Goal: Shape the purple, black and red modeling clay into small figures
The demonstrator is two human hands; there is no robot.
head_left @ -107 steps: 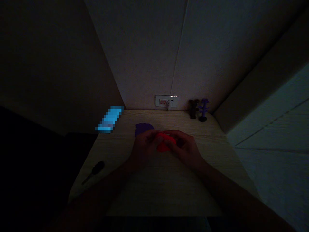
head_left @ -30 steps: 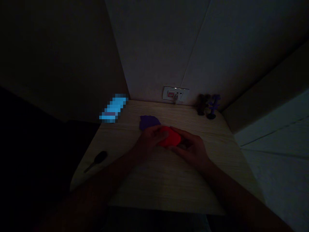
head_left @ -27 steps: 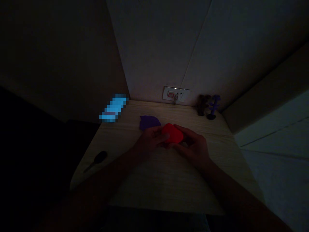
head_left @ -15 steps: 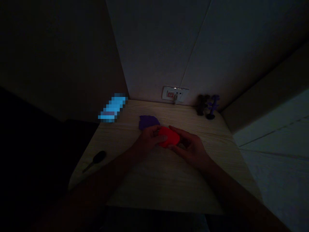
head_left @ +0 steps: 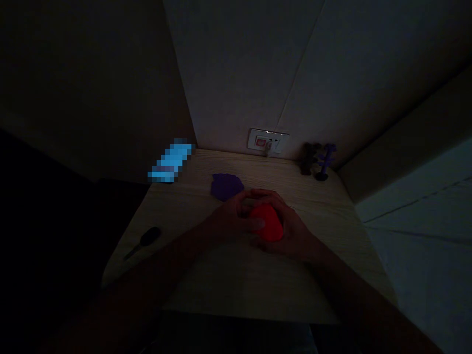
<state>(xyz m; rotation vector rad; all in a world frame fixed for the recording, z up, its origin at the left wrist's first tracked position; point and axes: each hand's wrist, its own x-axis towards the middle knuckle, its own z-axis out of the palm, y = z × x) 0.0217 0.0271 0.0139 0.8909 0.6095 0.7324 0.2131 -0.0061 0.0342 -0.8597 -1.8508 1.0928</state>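
Note:
Both of my hands are around a bright red lump point(head_left: 268, 223) that looks like modelling clay, held over the middle of the table. My left hand point(head_left: 236, 216) presses its thumb on the lump's left face, with the fingers curled behind it. My right hand point(head_left: 295, 231) wraps the lump from the right, fingers over the top and thumb low at the front. Just beyond my left hand, a flat purple piece point(head_left: 225, 186) with an uneven edge lies on the table. The dim light hides the far side of the lump.
On the wooden table point(head_left: 236, 290), a key-like item with a dark oval head point(head_left: 150, 236) lies at left. A lit, pixelated rectangle point(head_left: 171, 162) is at back left. A brown figure point(head_left: 308, 158) and a purple tree-like stand point(head_left: 325, 161) stand back right. The wall has a socket point(head_left: 268, 142).
The red lump has turned and come slightly right and nearer to me. My right hand's fingers have moved over its top, and it looks rounder now. The purple piece stays put.

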